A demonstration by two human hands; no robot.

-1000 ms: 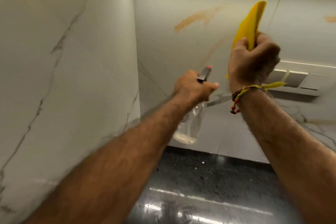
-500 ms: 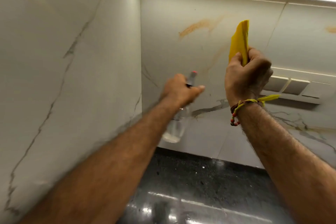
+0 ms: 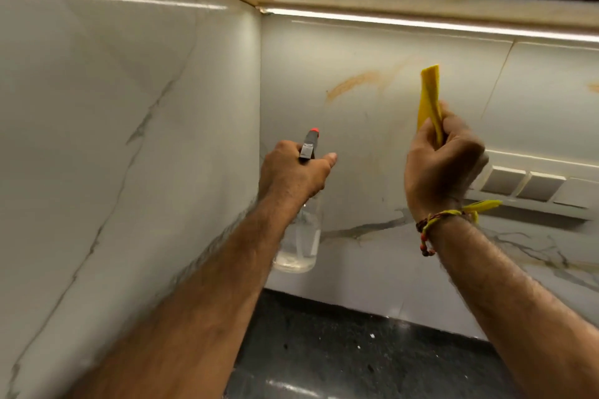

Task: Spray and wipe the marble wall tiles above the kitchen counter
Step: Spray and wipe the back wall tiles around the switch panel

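Left hand gripped the spray bottle above the counter corner, nozzle toward the wall tiles. Right hand clenched the yellow cloth near the tiles.

**Glossy marble, clear plastic, soft cloth**

The marble wall tiles look smooth and glossy, with grey veins. The spray bottle looks like clear plastic. The yellow cloth is matt. At 6 o'clock, the dark counter is polished speckled stone.
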